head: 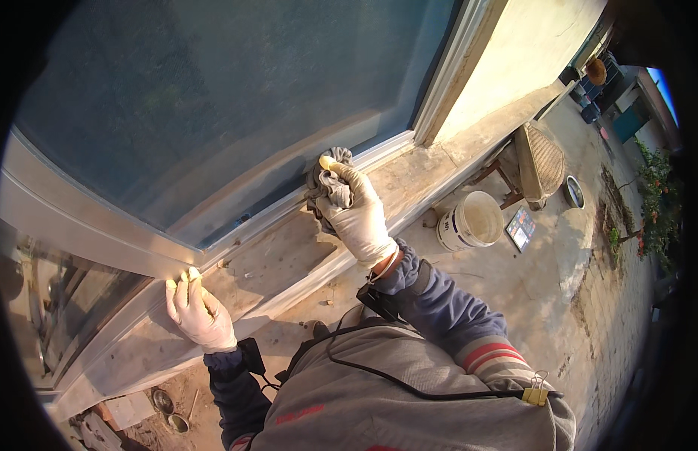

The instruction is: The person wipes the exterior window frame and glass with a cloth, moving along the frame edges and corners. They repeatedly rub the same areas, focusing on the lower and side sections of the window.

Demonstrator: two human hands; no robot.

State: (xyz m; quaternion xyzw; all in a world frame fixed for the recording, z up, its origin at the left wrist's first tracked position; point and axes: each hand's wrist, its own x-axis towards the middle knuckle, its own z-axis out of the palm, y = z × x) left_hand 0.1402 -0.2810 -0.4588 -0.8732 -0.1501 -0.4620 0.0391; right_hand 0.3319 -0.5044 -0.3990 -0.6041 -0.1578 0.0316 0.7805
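My right hand (359, 220), in a pale glove, grips a crumpled grey cloth (339, 189) against the lower frame rail (281, 209) of a window. Part of the cloth also overlaps the bottom of the dark glass pane (214, 113). My left hand (199, 315), gloved as well, rests its fingertips at the lower corner of the light metal window frame (129, 237). Nothing shows in its fingers, which are slightly bent and apart. Below the frame runs a dusty, stained sill (270, 276), with bits of debris on it.
A white bucket (472, 222) stands on the concrete ground right of me. Near it are a wooden chair with a woven part (538, 163), a flat printed object (520, 228) and a metal basin (574, 191). Bricks (126, 410) and small bowls (178, 423) lie below the sill at left.
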